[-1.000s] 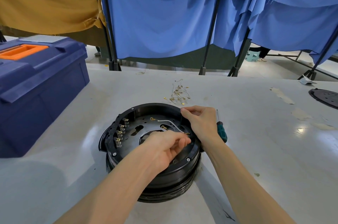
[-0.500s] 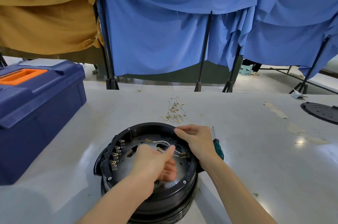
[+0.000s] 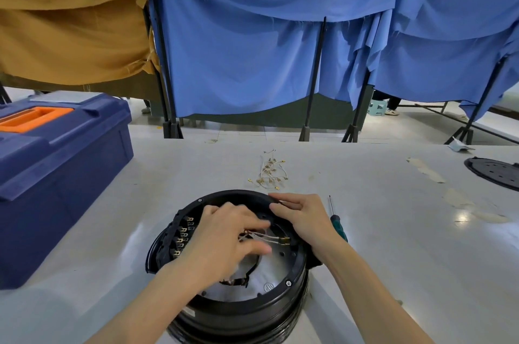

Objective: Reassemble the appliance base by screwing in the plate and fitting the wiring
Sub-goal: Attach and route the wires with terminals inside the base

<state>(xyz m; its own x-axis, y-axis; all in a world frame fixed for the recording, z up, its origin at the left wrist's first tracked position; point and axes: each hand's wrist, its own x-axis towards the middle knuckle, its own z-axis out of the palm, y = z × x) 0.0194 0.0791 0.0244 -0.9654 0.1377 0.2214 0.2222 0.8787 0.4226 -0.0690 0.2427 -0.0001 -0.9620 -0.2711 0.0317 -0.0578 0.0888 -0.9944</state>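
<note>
Head view: appliance base (image 3: 252,312) sits at 6 o'clock on the tabletop (image 3: 393,245). Your right hand (image 3: 306,217) lies straight-fingered on its 1 o'clock rim, steadying it. Your left hand (image 3: 222,242) works the wires (image 3: 269,237); its grip is blurred and cannot be told.

- A pale grey table (image 3: 393,245) with a glossy top is recorded as the work surface.
- A dark blue toolbox (image 3: 56,169) with an orange handle is seen at the left edge.
- A black round appliance base (image 3: 252,312) is placed near the front, open side up.
- A screwdriver (image 3: 337,224) with a green handle is laid just beside it, on the right.
- A bundle of loose wires (image 3: 271,172) with brass terminals is noted behind the base.
- A black perforated disc (image 3: 494,172) is found at the far right, near some pale patches (image 3: 427,171).
</note>
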